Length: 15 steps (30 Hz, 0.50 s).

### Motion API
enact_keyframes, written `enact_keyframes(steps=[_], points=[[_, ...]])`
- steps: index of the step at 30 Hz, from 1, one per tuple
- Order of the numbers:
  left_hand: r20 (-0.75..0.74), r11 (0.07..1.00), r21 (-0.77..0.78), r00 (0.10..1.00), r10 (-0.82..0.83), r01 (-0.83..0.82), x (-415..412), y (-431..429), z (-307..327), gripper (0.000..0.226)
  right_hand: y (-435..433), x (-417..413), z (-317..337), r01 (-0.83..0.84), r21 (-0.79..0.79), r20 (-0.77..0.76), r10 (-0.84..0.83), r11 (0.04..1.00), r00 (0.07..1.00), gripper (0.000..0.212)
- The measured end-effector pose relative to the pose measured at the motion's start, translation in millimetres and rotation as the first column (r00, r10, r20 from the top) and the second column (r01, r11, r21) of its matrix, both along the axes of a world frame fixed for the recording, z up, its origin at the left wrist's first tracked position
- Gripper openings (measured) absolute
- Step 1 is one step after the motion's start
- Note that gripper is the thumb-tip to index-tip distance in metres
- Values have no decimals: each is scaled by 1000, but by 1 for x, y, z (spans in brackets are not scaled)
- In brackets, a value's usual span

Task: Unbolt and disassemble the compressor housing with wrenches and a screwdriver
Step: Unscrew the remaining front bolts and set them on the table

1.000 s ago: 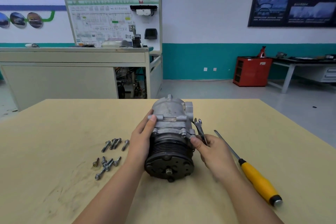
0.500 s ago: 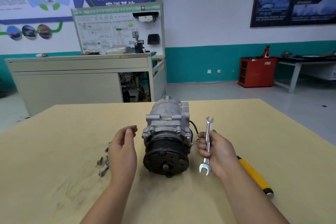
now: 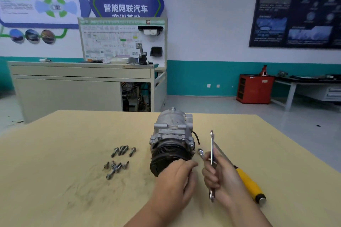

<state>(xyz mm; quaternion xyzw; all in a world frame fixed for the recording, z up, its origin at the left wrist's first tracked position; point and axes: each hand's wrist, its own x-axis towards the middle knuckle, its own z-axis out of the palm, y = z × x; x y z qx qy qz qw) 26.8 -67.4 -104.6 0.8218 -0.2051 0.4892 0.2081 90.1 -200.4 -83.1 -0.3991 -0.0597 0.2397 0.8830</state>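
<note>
Your right hand (image 3: 222,177): fingers wrapped round a flat steel wrench (image 3: 212,145), held upright. Your left hand (image 3: 175,180): fingers curled, back to the camera, so I cannot tell its grip. It covers the lower edge of the black ribbed pulley (image 3: 169,153). The yellow-handled screwdriver (image 3: 249,184) lies partly behind your right hand. The cast grey compressor (image 3: 171,131) lies on its side mid-worktop (image 3: 55,153), with loose bolts (image 3: 120,160) to its left.

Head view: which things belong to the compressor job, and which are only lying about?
Job: compressor, wrench, screwdriver, loose bolts.
Lying about: red cabinet, display board, dark poster.
</note>
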Motion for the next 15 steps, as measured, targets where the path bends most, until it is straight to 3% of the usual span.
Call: enact_keyframes(steps=[4,8,12,15], points=[[-259,965,-261,963,-72,2,-10,-11,1,20,3,-20,-2,-112,-9,13,112,994,994,22],[-380,821,-571,892,-243,-19,-15,-17,9,21,1,-32,-3,-157,-8,88,157,988,984,21],[-316,591,-799,758,-571,112,-21,-22,15,23,1,-39,-4,-162,-61,166,170,985,971,25],[-260,425,-902,683,-682,81,-20,-20,16,24,4,-45,-4,-175,-157,194,204,972,960,25]])
